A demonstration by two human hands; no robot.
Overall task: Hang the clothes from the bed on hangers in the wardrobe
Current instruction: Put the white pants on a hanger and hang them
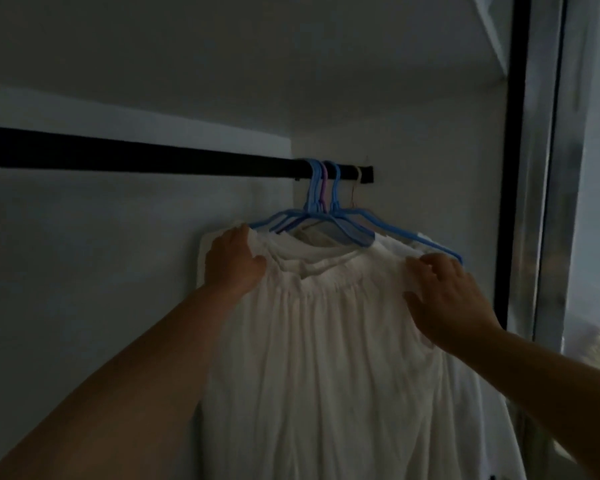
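from the head view, we have both arms up inside the wardrobe. our left hand (234, 263) curls its fingers over the left shoulder of the white gathered garment (326, 358), gripping the cloth there; our right hand (447, 299) pinches the right shoulder, thumb under and fingers over the fabric. the garment hangs between our hands and drops below them, already on a blue hanger (413, 239) whose arm pokes out just above our right hand. above and between our hands, several blue hangers and a purple hanger (324, 183) crowd together on the black rail (136, 159), which runs far off to the left of our left hand.

we judge we are at the settling step: the garment is on the rail and we are squaring its shoulders. next calls for letting go gently so nothing slips, then going back for another piece.

we can read no brand, label or writing; the light is dim.
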